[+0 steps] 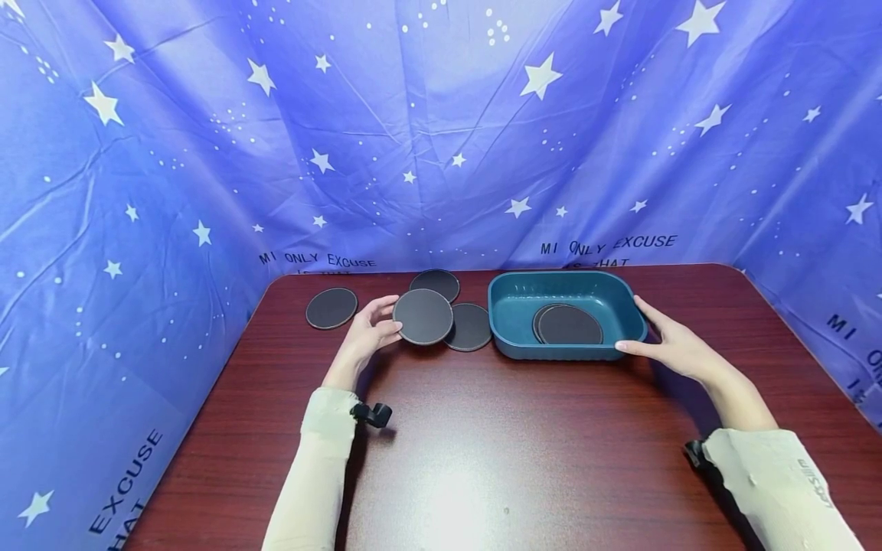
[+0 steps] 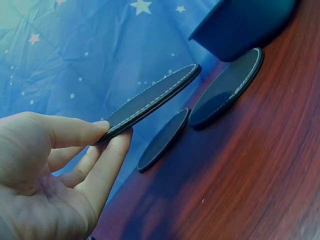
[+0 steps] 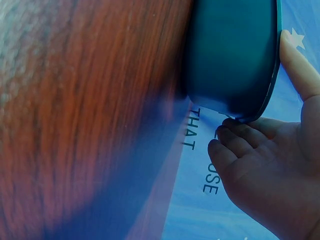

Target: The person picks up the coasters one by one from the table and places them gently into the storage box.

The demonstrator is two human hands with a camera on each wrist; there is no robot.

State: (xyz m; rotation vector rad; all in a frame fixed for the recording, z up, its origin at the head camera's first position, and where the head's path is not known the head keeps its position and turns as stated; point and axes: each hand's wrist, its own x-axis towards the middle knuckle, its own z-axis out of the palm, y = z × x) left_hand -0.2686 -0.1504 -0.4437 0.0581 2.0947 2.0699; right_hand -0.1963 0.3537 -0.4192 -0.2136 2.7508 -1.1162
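Observation:
My left hand (image 1: pixel 372 333) pinches a round black coaster (image 1: pixel 423 317) by its edge, holding it above the table. In the left wrist view, the thumb lies on top and fingers support it from below; white stitching runs around the rim of the coaster (image 2: pixel 150 97). Two more coasters lie on the table behind it, one farther back (image 1: pixel 436 284) and one (image 1: pixel 472 329) beside the teal tub (image 1: pixel 561 352). Inside the tub are overlapping coasters (image 1: pixel 570 324). My right hand (image 1: pixel 671 344) holds the tub's right end, thumb at the front corner and fingers at the far side.
Another coaster (image 1: pixel 331 308) lies apart at the left of the dark red wooden table (image 1: pixel 524 444). A blue curtain (image 1: pixel 427 138) with white stars stands along the table's back edge and sides.

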